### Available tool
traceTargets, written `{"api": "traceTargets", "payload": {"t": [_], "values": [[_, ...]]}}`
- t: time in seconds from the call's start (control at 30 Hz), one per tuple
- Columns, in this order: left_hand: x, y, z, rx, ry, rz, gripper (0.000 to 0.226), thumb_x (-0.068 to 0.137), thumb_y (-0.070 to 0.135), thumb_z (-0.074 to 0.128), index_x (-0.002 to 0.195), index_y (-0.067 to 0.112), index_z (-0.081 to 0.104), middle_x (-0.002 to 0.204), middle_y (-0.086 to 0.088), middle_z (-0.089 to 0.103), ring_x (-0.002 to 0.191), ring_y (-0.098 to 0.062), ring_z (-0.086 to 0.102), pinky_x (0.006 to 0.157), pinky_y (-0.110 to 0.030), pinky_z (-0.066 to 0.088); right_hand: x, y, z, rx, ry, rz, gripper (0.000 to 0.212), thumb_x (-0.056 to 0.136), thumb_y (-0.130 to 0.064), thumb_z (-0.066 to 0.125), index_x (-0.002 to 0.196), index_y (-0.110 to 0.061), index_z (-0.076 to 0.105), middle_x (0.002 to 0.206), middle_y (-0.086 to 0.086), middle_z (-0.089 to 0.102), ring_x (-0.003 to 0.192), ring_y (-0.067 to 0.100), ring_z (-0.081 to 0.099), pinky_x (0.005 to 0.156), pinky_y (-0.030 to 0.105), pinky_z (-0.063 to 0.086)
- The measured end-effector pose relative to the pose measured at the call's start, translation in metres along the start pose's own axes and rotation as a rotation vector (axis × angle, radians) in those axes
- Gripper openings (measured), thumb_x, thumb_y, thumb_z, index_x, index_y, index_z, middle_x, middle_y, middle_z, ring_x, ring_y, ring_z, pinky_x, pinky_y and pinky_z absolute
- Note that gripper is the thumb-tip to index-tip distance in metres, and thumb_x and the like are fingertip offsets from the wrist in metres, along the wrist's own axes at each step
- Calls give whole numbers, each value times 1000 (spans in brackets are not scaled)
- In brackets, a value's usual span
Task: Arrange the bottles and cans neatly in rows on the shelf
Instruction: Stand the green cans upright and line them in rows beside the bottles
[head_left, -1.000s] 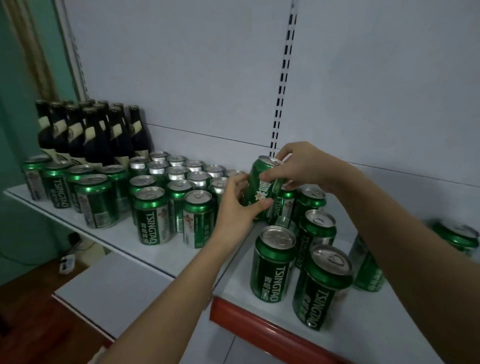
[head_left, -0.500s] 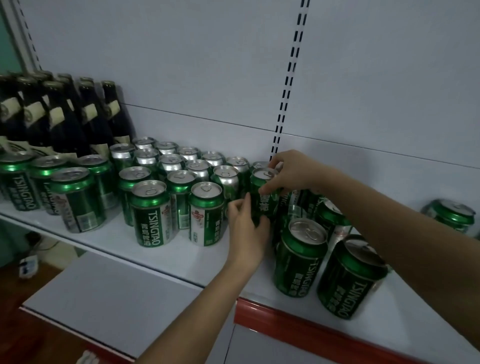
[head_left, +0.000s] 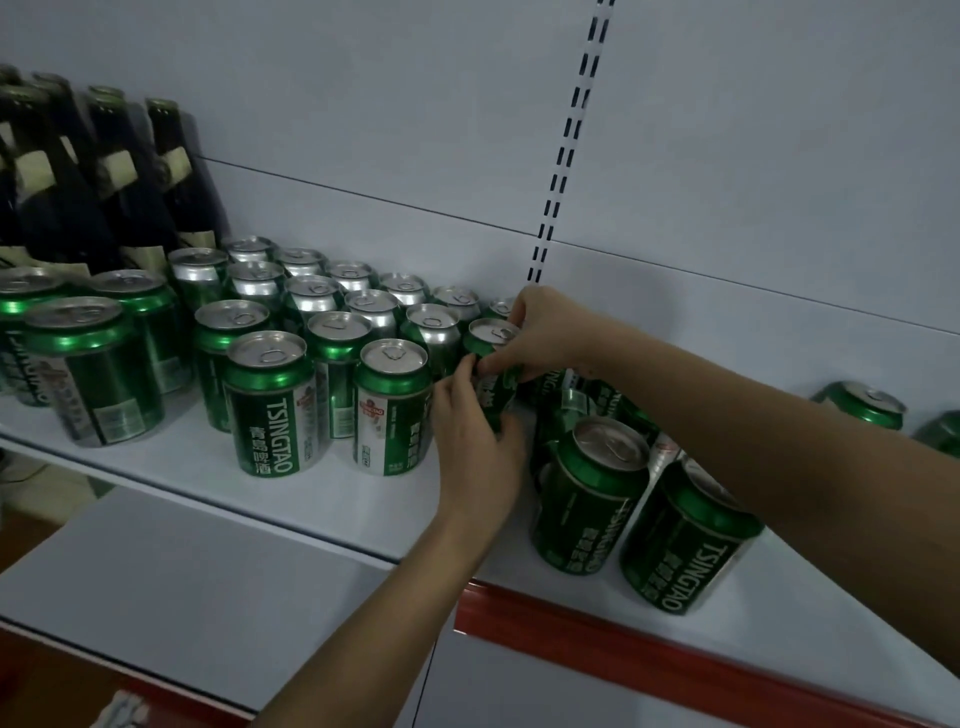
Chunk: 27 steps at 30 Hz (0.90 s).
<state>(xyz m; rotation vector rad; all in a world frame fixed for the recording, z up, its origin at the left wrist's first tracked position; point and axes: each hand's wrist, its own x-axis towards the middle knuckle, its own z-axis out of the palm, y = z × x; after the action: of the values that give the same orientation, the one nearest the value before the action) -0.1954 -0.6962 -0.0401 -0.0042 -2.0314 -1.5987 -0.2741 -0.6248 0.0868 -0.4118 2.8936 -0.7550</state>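
Observation:
Both hands hold one green Tsingtao can (head_left: 494, 387) standing on the white shelf (head_left: 332, 504), at the right end of the rows of cans (head_left: 332, 353). My left hand (head_left: 475, 441) grips its side from the front. My right hand (head_left: 540, 332) holds its rim from above. Dark bottles (head_left: 93, 192) stand in rows at the far left. To the right, under my right forearm, stand loose cans; two big ones (head_left: 589, 499) (head_left: 685, 540) are near the front edge. Two more cans (head_left: 865, 405) stand at the far right.
The shelf's back panel (head_left: 415, 130) has a slotted upright (head_left: 566, 156) right behind my hands. A red price strip (head_left: 623, 631) runs along the right shelf's front edge. A lower white shelf (head_left: 182, 587) juts out below left.
The can was lifted and tilted a second ago; now it stands on the shelf beside the rows, both hands still on it. The view has moved closer and leftward.

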Motion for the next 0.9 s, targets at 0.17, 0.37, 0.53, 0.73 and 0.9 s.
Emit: {"api": "traceTargets", "payload": {"t": [0.17, 0.37, 0.53, 0.73, 0.9], "values": [[-1, 1, -1, -28, 32, 71, 54, 94, 4, 54, 145, 16, 39, 126, 2, 46, 117, -15, 46, 98, -33, 44, -6, 2, -14, -59, -67, 1, 45, 80, -35, 83, 95, -6, 52, 81, 7, 59, 64, 16, 64, 48, 20, 51], [-5, -2, -1, 13, -148, 141, 26, 100, 14, 54, 125, 18, 58, 108, 8, 56, 94, -2, 56, 82, -24, 50, -33, 24, -43, -37, 22, -29, 30, 99, -33, 61, 115, -8, 58, 104, 12, 67, 83, 22, 72, 69, 33, 63], [-4, -2, 1, 81, -310, 83, 19, 101, 31, 53, 112, 23, 66, 106, 7, 63, 92, -5, 58, 79, -31, 48, -45, 46, -46, -353, -109, -127, 27, 97, -28, 62, 121, -17, 64, 115, 3, 67, 95, 18, 66, 87, 32, 53], [-1, 4, -4, 125, -403, -8, 30, 95, 35, 61, 125, 36, 62, 127, 9, 59, 104, -10, 59, 90, -32, 48, -46, 52, -31, -532, -311, -177, 46, 96, -23, 60, 141, -33, 54, 148, -7, 50, 132, 16, 49, 111, 40, 40], [3, 7, -2, 29, -407, -105, 35, 78, 53, 63, 112, 44, 67, 119, 14, 67, 111, -8, 61, 96, -42, 51, -47, 53, -31, -653, -411, -184, 54, 95, -17, 60, 145, -36, 48, 148, -3, 50, 131, 21, 50, 108, 46, 43]]}}
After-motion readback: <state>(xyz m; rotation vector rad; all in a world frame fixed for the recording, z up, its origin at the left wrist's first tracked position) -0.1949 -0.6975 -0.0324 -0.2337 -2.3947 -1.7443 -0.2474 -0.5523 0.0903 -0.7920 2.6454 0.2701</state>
